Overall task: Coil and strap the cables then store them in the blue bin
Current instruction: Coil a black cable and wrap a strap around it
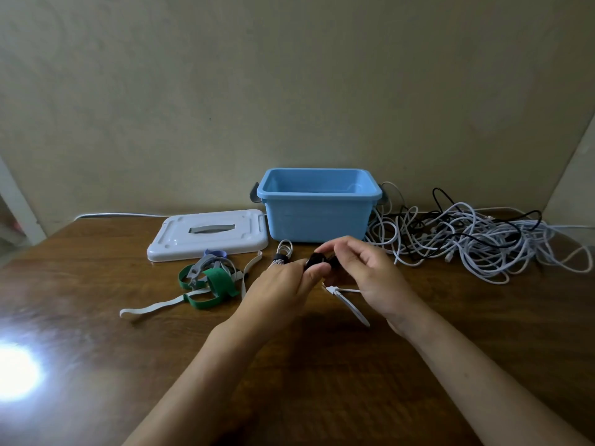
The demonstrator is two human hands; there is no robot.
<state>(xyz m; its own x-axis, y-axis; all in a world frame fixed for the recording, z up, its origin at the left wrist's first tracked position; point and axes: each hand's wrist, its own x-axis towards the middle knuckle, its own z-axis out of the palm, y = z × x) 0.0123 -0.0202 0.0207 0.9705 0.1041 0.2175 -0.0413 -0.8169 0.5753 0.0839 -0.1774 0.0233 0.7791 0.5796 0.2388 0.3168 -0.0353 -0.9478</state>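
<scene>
Both hands meet over the bench (96, 365): the left hand (283, 284) grips a coiled white cable (284, 249) and, with the right hand (367, 272), pinches a black strap (314, 261). Behind stands the blue bin (317, 217), loose cables (476, 243) heaped rightward, spare straps (209, 281) leftward.
</scene>
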